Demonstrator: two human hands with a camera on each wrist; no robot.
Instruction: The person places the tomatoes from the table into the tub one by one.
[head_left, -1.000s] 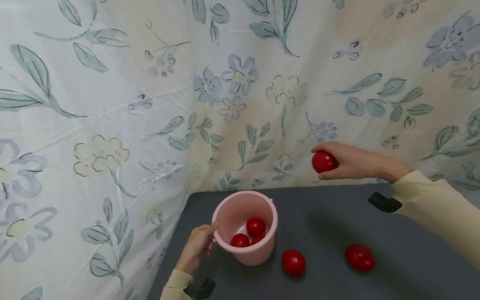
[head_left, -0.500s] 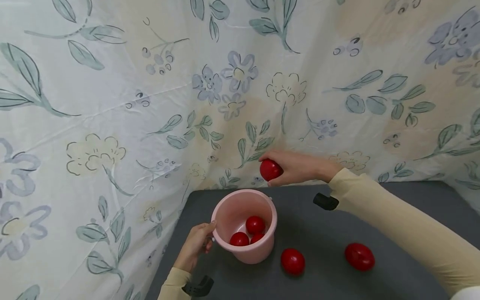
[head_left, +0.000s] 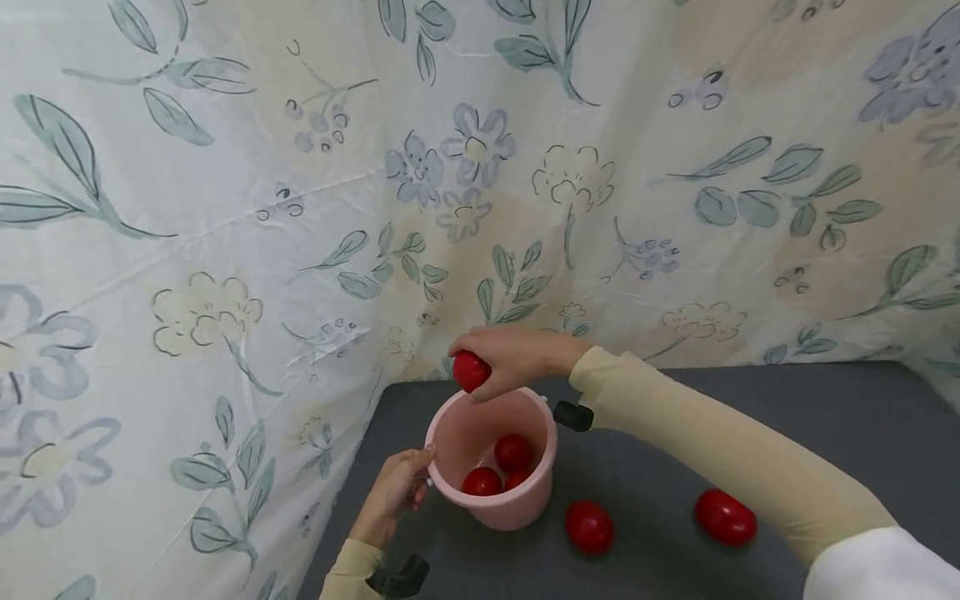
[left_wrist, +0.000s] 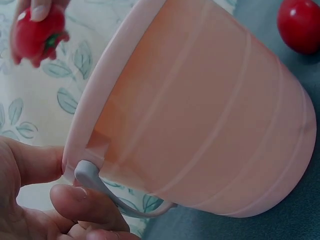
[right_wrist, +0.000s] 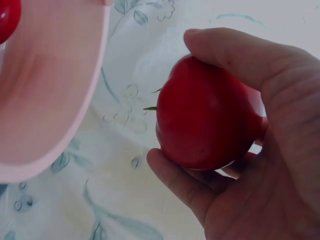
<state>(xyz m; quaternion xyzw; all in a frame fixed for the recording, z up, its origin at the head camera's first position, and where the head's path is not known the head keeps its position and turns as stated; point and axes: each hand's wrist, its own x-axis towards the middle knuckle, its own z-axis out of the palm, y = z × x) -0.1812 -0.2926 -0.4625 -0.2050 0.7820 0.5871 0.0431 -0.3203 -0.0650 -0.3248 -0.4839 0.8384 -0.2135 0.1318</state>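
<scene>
My right hand [head_left: 510, 358] holds a red tomato [head_left: 471, 371] over the back rim of a pink bucket [head_left: 502, 510]. Thumb and fingers curve round the tomato [right_wrist: 207, 117] in the right wrist view, where its green stem tip shows. With thumb and fingers, my left hand [head_left: 393, 492] pinches the bucket's left rim. The left wrist view shows that thumb at the rim and the fingers beside the grey handle [left_wrist: 92, 177]. Inside the bucket lie several red tomatoes [head_left: 513, 452], partly hidden by its front wall.
One tomato [head_left: 589, 527] lies on the dark grey table [head_left: 645, 467] just right of the bucket. Another tomato [head_left: 725, 517] lies farther right, close to the right sleeve [head_left: 705, 425]. A floral cloth [head_left: 337, 208] hangs behind and to the left.
My right hand has carried its tomato leftward, from above the right part of the table to the bucket's back rim. The left hand and bucket have stayed in place.
</scene>
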